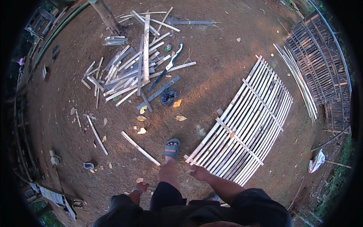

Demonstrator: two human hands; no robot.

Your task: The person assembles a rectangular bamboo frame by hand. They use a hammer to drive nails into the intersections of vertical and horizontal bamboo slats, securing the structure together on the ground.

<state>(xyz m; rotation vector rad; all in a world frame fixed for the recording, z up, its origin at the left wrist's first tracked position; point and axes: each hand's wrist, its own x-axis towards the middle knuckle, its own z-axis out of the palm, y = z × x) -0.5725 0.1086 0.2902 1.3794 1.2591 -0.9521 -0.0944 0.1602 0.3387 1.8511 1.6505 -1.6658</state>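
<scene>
My right hand (199,173) hangs low beside the near left corner of a slatted bamboo panel (242,125). Its fingers look loosely bent and nothing shows in them; whether they touch the panel I cannot tell. Close to my left side is my left hand (142,187), a band on its wrist, its fingers partly visible and apart. A dry leaf (140,180) appears just above it. The panel lies on the ground, its pale strips running lengthwise under two crosspieces. One loose strip (140,148) lies ahead of my sandalled foot (172,148).
A heap of cut strips (128,72) lies ahead to the left, with a white-handled saw (166,68) on its right side. Beside it is a black plastic bag (168,97). A tree trunk (106,17) stands behind. Darker slatted panels (317,64) are at the far right.
</scene>
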